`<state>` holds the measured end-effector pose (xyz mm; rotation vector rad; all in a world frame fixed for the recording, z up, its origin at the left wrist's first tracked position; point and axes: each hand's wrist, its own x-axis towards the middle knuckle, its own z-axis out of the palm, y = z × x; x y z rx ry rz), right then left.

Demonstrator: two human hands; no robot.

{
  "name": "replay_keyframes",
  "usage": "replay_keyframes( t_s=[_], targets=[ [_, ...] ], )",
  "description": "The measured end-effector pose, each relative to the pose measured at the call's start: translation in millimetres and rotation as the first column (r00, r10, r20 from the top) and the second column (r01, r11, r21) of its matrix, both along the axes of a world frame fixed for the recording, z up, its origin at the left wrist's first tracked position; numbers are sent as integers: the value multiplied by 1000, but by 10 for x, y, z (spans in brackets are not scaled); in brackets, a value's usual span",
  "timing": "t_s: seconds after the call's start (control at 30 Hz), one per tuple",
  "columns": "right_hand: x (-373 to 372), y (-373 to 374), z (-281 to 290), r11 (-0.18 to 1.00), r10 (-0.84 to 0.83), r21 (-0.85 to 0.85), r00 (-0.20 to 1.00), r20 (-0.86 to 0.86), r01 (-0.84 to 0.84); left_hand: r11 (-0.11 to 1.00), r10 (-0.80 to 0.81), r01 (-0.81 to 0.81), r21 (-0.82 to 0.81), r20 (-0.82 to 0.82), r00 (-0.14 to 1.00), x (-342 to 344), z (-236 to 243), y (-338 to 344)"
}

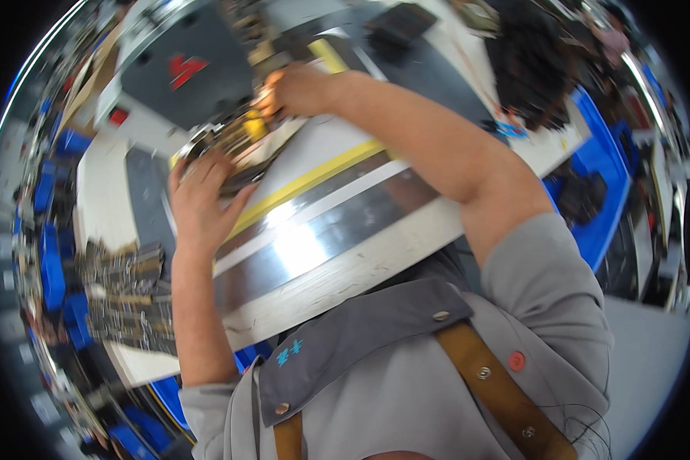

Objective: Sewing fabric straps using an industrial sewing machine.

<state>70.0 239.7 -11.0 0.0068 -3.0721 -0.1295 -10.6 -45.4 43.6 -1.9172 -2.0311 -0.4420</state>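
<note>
My left hand [201, 192] lies with its fingers stretched and thumb apart at the near left side of a grey machine [195, 73]. Farther right, my right hand [299, 88] has its fingers curled in at the machine's lit working spot; what they hold is blurred and partly hidden. Between both hands sits a flat dark piece with a pale edge [272, 149], its kind unclear. My left fingertips are close to its near left end. Just above it is a small yellow machine part [254, 125], near a shiny round metal part [203, 138].
A metal plate edged with yellow tape [307, 184] covers the table's near side. Rows of dark and brown pieces [123, 291] lie at the left. A dark heap [529, 65] sits far right, beside a blue bin [609, 180]. A black object [399, 31] stands at the back.
</note>
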Motion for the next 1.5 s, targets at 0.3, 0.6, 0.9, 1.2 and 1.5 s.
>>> replay_keyframes(
  t_s=[0.3, 0.6, 0.9, 1.2, 1.5],
  targets=[
    [358, -574, 143, 998, 31, -49, 988, -150, -39, 995, -80, 85, -56, 86, 993, 213, 175, -455],
    [1185, -617, 583, 969, -36, -247, 982, -185, -11, 986, -164, 167, 14, 302, 939, 558, 501, -448],
    [3583, -593, 1419, 685, -604, -704, 687, -404, 188, 873, -437, 487, -5, 433, 788, 1339, 363, -200],
    [5672, -172, 1189, 466, -789, -469, 114, -603, 750, 981, -154, 187, -49, 390, 908, 556, 79, -494],
    [4156, -317, 584, 624, -781, -387, 522, -343, 679, 925, 354, -379, 4, 349, 868, -434, -69, -1442]
  ],
)
